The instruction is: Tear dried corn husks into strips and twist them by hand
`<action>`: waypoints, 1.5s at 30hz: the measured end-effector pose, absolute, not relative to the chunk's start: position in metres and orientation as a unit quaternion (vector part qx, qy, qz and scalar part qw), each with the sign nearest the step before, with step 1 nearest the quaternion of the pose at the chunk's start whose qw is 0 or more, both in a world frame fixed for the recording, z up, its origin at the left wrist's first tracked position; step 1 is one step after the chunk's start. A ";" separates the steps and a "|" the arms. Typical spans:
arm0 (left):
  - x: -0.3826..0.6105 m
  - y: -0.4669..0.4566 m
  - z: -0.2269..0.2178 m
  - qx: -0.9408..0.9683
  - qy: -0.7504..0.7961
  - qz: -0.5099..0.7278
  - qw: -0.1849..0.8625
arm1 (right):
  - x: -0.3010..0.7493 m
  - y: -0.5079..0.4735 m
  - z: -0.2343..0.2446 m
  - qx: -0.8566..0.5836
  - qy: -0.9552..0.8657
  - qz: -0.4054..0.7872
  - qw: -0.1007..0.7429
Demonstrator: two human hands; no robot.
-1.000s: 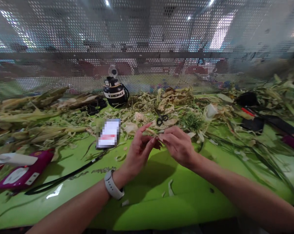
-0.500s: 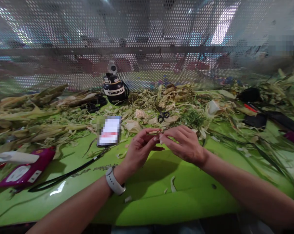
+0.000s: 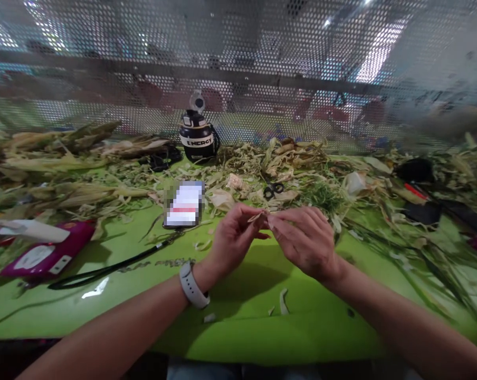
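My left hand (image 3: 234, 240) and my right hand (image 3: 305, 240) meet above the green table (image 3: 238, 327), fingertips pinched together on a thin pale strip of husk (image 3: 261, 215). A white watch (image 3: 193, 285) sits on my left wrist. Small black scissors (image 3: 273, 189) lie just beyond my hands among shredded husks. A phone (image 3: 185, 203) lies flat to the left of my left hand, with a black lanyard (image 3: 115, 266) trailing from it.
A black bottle marked ENERGY (image 3: 198, 138) stands at the back by a perforated metal screen (image 3: 238, 68). Long corn husks (image 3: 52, 174) pile up on the left, shredded husks (image 3: 302, 169) across the back. A magenta pouch (image 3: 44, 256) lies left; dark tools (image 3: 424, 211) lie right.
Both hands stay pinched on the strip and have shifted slightly right and up in view as the camera turned left. Things on the table have not moved.
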State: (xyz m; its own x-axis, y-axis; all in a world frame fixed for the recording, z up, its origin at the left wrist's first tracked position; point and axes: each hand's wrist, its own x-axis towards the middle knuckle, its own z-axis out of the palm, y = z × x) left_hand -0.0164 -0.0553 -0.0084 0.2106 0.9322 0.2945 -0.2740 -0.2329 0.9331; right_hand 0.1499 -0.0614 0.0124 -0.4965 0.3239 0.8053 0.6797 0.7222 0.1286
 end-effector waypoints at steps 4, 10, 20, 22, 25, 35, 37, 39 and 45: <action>-0.015 -0.057 -0.004 0.480 0.323 0.535 0.616 | 0.150 -0.060 0.010 -0.302 -0.841 -0.224 0.389; -0.015 -0.056 -0.004 0.447 0.323 0.517 0.655 | 0.150 -0.060 0.009 -0.293 -0.852 -0.229 0.369; -0.016 -0.055 -0.003 0.420 0.291 0.507 0.694 | 0.151 -0.058 0.006 -0.286 -0.854 -0.217 0.377; -0.016 -0.055 -0.002 0.407 0.294 0.516 0.694 | 0.151 -0.058 0.005 -0.282 -0.852 -0.215 0.384; -0.017 -0.054 -0.002 0.405 0.297 0.521 0.690 | 0.149 -0.058 0.006 -0.278 -0.849 -0.225 0.389; -0.016 -0.055 0.004 0.401 0.296 0.522 0.692 | 0.145 -0.057 0.003 -0.295 -0.833 -0.262 0.387; -0.016 -0.053 0.003 0.400 0.297 0.531 0.685 | 0.144 -0.056 0.002 -0.301 -0.834 -0.268 0.377; -0.017 -0.050 0.001 0.399 0.295 0.538 0.682 | 0.144 -0.056 0.001 -0.305 -0.840 -0.273 0.356; -0.021 -0.044 -0.001 0.378 0.305 0.558 0.672 | 0.141 -0.057 -0.003 -0.285 -0.877 -0.250 0.296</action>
State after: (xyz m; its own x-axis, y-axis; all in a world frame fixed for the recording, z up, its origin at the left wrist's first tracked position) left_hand -0.0206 -0.0439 -0.0014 0.1908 0.9815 0.0118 -0.5195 0.0908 0.8496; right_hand 0.1409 -0.0566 -0.0031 -0.6621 0.3528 0.6611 0.6481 0.7125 0.2689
